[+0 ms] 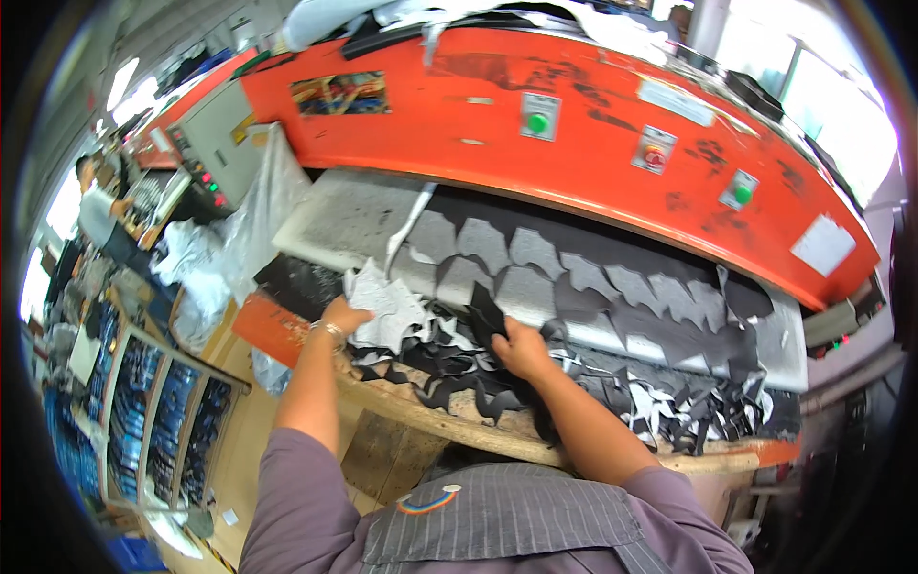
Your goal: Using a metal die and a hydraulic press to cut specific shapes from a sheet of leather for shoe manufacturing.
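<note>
At the left end of the machine's front ledge, my left hand (342, 319) grips a small stack of light grey fabric pieces (384, 311) with jagged edges. My right hand (524, 349), farther right, is closed around a black fabric piece (486, 311) that points up and away from me. Black and white fabric scraps (459, 385) lie tangled between and below both hands. Beyond them a dark fabric sheet (598, 263) with rows of shaped cutouts spreads over a pale cutting bed (349, 215). Grey shows through the cutouts.
An orange press beam (421, 134) with green buttons (537, 122) and a red one (653, 156) spans above the bed. More scraps (669, 411) heap at the ledge's right. Left stand a rack (158, 411) of blue items, plastic sheeting (263, 201) and a person (105, 215) farther back.
</note>
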